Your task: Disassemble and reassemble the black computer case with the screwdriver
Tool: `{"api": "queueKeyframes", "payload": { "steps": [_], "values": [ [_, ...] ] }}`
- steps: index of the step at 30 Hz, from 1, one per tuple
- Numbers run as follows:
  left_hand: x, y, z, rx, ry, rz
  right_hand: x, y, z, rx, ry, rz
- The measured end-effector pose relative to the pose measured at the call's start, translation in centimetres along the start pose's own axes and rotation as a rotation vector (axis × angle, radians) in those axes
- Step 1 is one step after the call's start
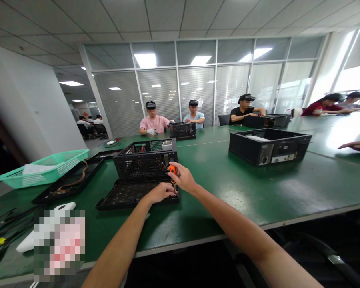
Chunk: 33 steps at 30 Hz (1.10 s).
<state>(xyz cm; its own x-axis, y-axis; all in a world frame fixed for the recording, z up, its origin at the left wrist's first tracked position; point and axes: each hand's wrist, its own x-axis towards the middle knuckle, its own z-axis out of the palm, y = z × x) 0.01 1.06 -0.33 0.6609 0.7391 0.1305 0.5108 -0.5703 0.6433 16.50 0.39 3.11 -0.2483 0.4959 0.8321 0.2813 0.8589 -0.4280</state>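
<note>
My right hand [183, 177] is closed round the orange and black handle of a screwdriver [172, 169], which points down at the right end of a black front panel [129, 194]. Below it, my left hand [161, 193] rests at the same end of the panel with its fingers bent together; what they pinch is too small to make out. The panel lies flat on the table against the near side of an open black computer case [138, 167]. Wires and a green circuit board show inside the case.
On the green table [210, 200], a mint basket [42, 172], a black side panel [75, 180] with a brown cable and black cables [6, 228] lie left. Another computer case [268, 148] stands right. Several people sit across, some with cases; another person's hand [355, 146] reaches in from the right.
</note>
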Motion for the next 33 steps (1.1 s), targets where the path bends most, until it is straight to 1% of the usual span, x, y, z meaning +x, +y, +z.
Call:
{"api": "queueKeyframes", "payload": {
  "steps": [3,7,12,16,21,23,24,26,27,28,29,30,31,32,33],
  "values": [
    [0.0,0.1,0.0,0.004,0.006,0.015,0.0,-0.2,-0.1,0.029,-0.027,0.004],
    [0.1,0.3,-0.2,0.012,0.002,0.022,0.0,-0.1,-0.4,0.006,-0.04,-0.016],
    [0.2,0.6,-0.3,0.024,0.019,0.008,0.3,-0.2,-0.7,-0.054,-0.017,-0.063],
    [0.2,0.7,-0.3,0.015,0.028,0.001,0.3,-0.5,-0.8,-0.037,0.001,-0.1],
    [0.1,0.9,-0.2,0.061,0.069,-0.053,0.2,-0.2,-0.7,-0.016,0.019,-0.044],
    [-0.3,1.1,-0.4,0.102,0.094,-0.075,0.6,-0.2,-0.7,0.053,0.083,0.018],
    [-0.7,1.2,-0.6,0.132,0.111,-0.079,0.9,-0.3,-0.8,0.12,0.145,0.074],
    [-1.9,1.3,-1.1,0.21,0.157,-0.068,1.4,-0.9,-1.0,0.332,0.298,0.243],
    [-2.7,1.3,-1.3,0.259,0.187,-0.057,1.5,-1.4,-1.2,0.474,0.351,0.35],
    [-3.8,1.2,-1.6,0.313,0.221,-0.042,1.3,-1.9,-1.2,0.635,0.351,0.472],
    [-4.9,1.1,-1.8,0.369,0.263,-0.029,0.9,-2.4,-1.3,0.806,0.284,0.612],
    [-6.2,1.0,-2.0,0.43,0.309,-0.024,0.2,-2.8,-1.2,0.972,0.152,0.77],
    [-7.5,0.9,-2.2,0.494,0.351,-0.027,-0.8,-3.2,-0.9,1.12,-0.035,0.942],
    [-8.7,0.8,-2.3,0.554,0.372,-0.041,-1.9,-3.4,-0.6,1.233,-0.251,1.125],
    [-10.0,0.8,-2.3,0.604,0.383,-0.071,-3.0,-3.6,-0.2,1.301,-0.454,1.29]
  ]
}}
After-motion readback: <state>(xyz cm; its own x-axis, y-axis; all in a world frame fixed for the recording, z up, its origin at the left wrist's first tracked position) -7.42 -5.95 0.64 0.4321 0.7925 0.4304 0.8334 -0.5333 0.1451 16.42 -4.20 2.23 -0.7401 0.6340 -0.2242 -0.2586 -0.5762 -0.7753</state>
